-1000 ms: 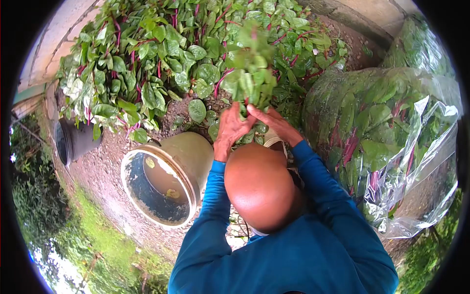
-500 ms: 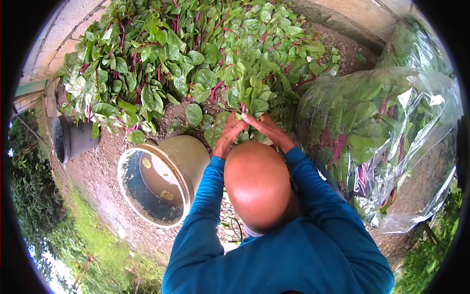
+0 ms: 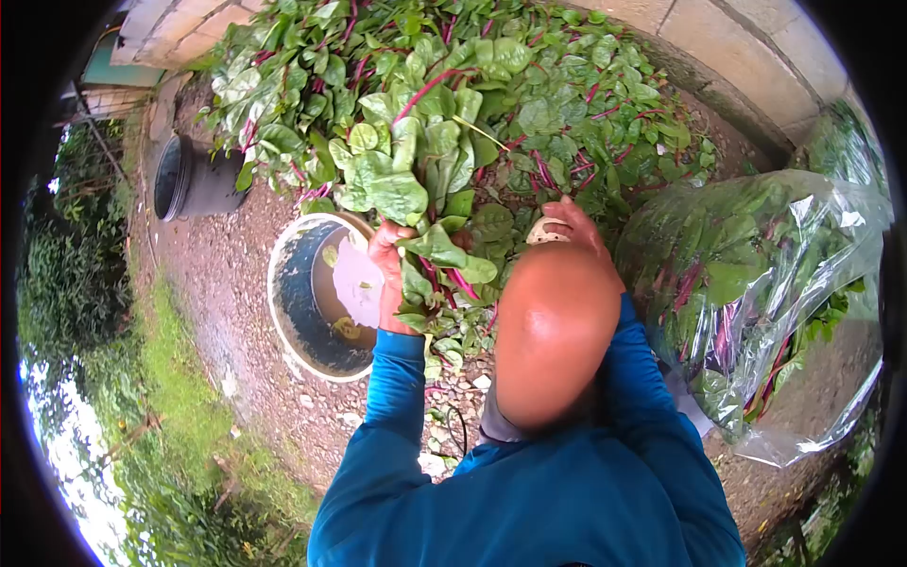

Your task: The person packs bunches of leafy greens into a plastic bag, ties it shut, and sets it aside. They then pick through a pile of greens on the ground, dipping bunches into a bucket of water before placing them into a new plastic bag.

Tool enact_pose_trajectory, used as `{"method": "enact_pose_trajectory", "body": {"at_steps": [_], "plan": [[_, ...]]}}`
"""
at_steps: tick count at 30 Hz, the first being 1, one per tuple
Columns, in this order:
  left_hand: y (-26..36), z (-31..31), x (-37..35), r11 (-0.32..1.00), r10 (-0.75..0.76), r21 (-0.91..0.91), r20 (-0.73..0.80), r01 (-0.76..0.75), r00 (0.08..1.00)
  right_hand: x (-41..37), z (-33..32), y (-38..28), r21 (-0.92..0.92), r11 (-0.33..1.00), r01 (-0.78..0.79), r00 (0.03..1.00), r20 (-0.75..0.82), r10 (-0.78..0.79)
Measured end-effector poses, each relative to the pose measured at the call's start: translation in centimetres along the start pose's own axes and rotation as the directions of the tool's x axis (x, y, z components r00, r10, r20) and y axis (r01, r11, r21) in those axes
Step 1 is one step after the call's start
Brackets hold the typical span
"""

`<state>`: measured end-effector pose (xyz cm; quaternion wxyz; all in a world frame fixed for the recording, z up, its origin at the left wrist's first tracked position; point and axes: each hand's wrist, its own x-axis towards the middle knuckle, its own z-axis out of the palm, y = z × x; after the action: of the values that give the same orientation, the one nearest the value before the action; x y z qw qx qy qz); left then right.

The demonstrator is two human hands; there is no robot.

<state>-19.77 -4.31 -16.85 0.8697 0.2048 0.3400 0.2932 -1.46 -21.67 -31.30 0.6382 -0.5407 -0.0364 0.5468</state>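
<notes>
A bunch of leafy greens with red-purple stems (image 3: 416, 184) is in my left hand (image 3: 387, 253), which is closed around it beside the bucket. Its leaves spread upward and its stem ends point down to the right. My right hand (image 3: 578, 227) is beyond my knee (image 3: 557, 321), partly hidden by it. Those fingers stretch leftward over a pale, rounded thing (image 3: 546, 230) whose kind I cannot make out. A large heap of the same greens (image 3: 557, 118) lies ahead of both hands.
A pale bucket (image 3: 276, 293) with murky water and floating leaves stands at left. Farther left, a dark bucket (image 3: 210, 180) lies tipped over. At right is a clear plastic bag (image 3: 756, 274) stuffed with greens. A block wall (image 3: 737, 61) runs behind the heap.
My hands were together on a small bunch at the heap; now they are apart. My left hand has come left with a larger-looking bunch, my right has moved right. The view has shifted.
</notes>
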Motion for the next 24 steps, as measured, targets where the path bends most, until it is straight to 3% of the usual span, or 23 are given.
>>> {"method": "enact_pose_trajectory", "body": {"at_steps": [1,2,4,5,6,8,10,12,13,14,15,16,17,18,19,20,21,22,24], "plan": [[1.2,-0.3,-1.4,1.000,-0.007,-0.016,0.104,0.009,0.995,0.4,-1.1,1.4,0.133,0.990,-0.047,0.998,-0.041,0.053],[2.5,-0.6,-2.8,0.999,-0.015,-0.030,0.207,0.021,0.978,1.5,-3.1,3.5,0.127,0.990,-0.057,0.998,-0.016,0.060],[6.0,-2.2,-5.5,0.995,0.093,0.008,0.208,-0.097,0.974,0.3,-3.1,4.1,0.114,0.993,-0.040,0.999,0.012,0.039],[8.8,-5.2,-7.3,0.910,0.295,0.247,0.177,-0.332,0.939,-0.5,-3.0,4.1,0.107,0.994,-0.035,0.999,0.026,0.032],[11.6,-8.1,-9.0,0.722,0.483,0.495,0.138,-0.483,0.864,-1.1,-2.7,3.8,0.100,0.994,-0.030,0.999,0.037,0.027],[20.8,-16.4,-13.9,0.569,0.499,0.669,0.181,-0.478,0.847,-2.1,-2.4,3.5,0.079,0.996,-0.033,0.998,0.053,0.029],[26.0,-17.6,-18.4,0.609,0.255,0.787,-0.074,-0.100,0.964,-3.1,-2.3,3.7,0.070,0.997,-0.032,0.997,0.065,0.028],[23.7,-8.0,-19.4,0.249,0.317,0.960,-0.203,0.125,0.927,-3.8,-2.4,3.9,0.063,0.998,-0.031,0.997,0.069,0.027],[22.6,-3.1,-19.9,0.069,0.345,0.964,-0.266,0.258,0.900,-4.1,-2.3,4.0,0.061,0.998,-0.027,0.997,0.075,0.022],[22.0,-3.2,-19.5,-0.117,0.302,0.949,-0.248,0.294,0.921,-4.6,-2.4,4.0,0.061,0.998,-0.020,0.997,0.082,0.015],[21.8,-3.9,-18.9,-0.299,0.256,0.902,-0.240,0.313,0.936,-4.8,-2.4,4.1,0.061,0.998,-0.013,0.996,0.086,0.008],[21.9,-6.2,-17.4,-0.488,0.103,0.834,-0.238,0.257,0.966,-5.0,-2.3,4.2,0.067,0.998,-0.010,0.995,0.095,0.003],[20.5,-5.8,-16.2,-0.611,0.034,0.759,-0.259,0.226,0.965,-5.3,-2.3,4.2,0.072,0.997,-0.004,0.995,0.101,-0.003],[19.9,-11.3,-15.1,-0.787,0.025,0.616,0.047,-0.009,0.999,-5.7,-2.3,4.2,0.073,0.997,0.002,0.995,0.103,-0.010],[18.6,-9.3,-13.3,-0.780,-0.105,0.625,-0.174,0.028,0.979,-6.1,-2.3,4.3,0.078,0.997,0.008,0.994,0.107,-0.016],[17.4,-11.5,-11.0,-0.852,-0.125,0.524,-0.242,0.022,0.962,-6.4,-2.2,4.3,0.083,0.996,0.012,0.994,0.111,-0.021],[16.2,-13.5,-9.1,-0.875,-0.151,0.482,-0.183,-0.045,0.972,-6.7,-2.3,4.4,0.089,0.996,0.016,0.993,0.113,-0.026],[15.0,-13.3,-7.2,-0.890,-0.153,0.456,-0.298,0.000,0.942,-7.0,-2.3,4.4,0.075,0.997,0.017,0.994,0.108,-0.025],[12.9,-13.5,-4.7,-0.894,-0.160,0.447,-0.315,-0.003,0.936,-7.5,-2.7,4.7,0.023,1.000,0.013,0.997,0.079,-0.015]]}}
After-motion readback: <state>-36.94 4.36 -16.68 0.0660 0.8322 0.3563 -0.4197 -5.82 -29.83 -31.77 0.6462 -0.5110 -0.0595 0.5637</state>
